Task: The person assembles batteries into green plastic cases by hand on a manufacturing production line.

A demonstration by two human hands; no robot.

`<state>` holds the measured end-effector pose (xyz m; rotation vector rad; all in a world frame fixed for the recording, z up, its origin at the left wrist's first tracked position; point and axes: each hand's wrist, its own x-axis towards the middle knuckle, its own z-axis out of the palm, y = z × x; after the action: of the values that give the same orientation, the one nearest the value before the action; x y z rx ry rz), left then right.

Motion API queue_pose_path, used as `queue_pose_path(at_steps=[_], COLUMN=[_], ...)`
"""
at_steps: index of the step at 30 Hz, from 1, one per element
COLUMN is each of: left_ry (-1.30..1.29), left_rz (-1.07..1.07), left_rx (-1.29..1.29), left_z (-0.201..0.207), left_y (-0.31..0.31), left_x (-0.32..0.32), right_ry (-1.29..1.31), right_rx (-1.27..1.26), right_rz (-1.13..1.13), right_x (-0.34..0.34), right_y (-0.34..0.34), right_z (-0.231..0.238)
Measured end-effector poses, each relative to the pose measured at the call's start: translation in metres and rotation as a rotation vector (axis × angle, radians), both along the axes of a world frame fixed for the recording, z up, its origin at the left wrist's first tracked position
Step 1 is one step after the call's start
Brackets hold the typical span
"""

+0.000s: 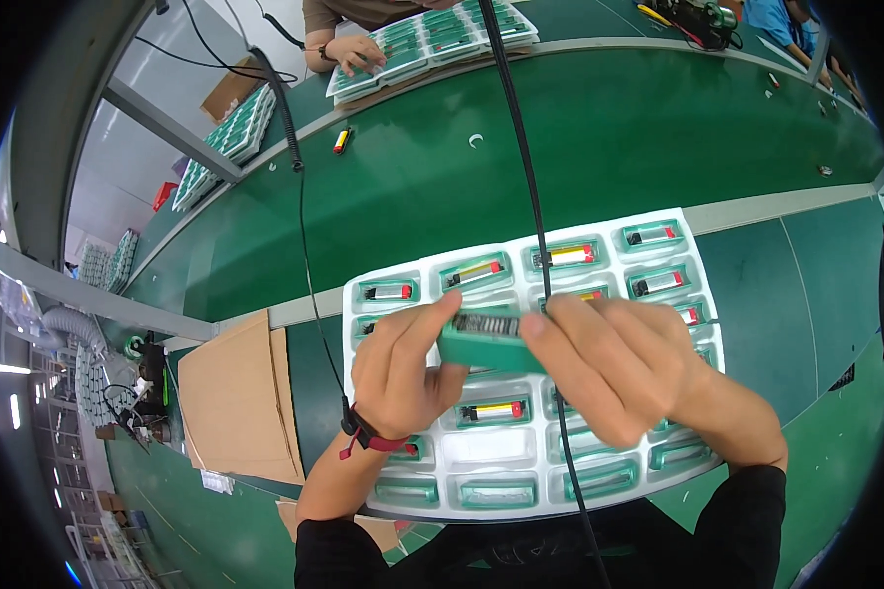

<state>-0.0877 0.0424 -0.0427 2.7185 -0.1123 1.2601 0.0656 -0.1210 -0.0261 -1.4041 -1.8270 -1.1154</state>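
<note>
Both of my hands hold a small green box [494,355] with a striped label on its upper side, raised above the white tray. My left hand [400,368] grips its left end with thumb and fingers. My right hand [624,363] closes round its right end, the thumb lying by the label. Beneath them the white moulded tray [488,450] carries rows of clear greenish cases. Many hold a small cylindrical piece with a red end, such as the yellow-and-silver one [491,412]; the nearest cases show no such piece. My hands hide the tray's middle.
A red wrist strap [383,443] with a dark cord is on my left wrist. A black cable [528,162] hangs across the tray. Flat cardboard [234,398] lies at left. Across the green conveyor belt [403,187], a co-worker's hand [356,54] touches another filled tray [442,44].
</note>
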Motion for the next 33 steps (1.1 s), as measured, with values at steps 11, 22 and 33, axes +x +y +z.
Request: queue_pose_path(at_steps=[11,22,33], left_ry=[-0.043,0.070,0.603], left_rz=[-0.110,-0.148,-0.112], left_rx=[-0.145,-0.499,-0.454], left_z=[0.027,0.039,0.025], left_y=[-0.021,-0.016,-0.014], left_x=[-0.017,0.004,-0.052], right_ry=[0.201,0.509,0.570], right_rx=[0.012,-0.299,-0.525], right_rz=[0.078,0.049,0.083], right_x=[-0.015,-0.006,0.022], right_y=[-0.015,-0.011,-0.023], right_z=[0.012,0.010,0.008])
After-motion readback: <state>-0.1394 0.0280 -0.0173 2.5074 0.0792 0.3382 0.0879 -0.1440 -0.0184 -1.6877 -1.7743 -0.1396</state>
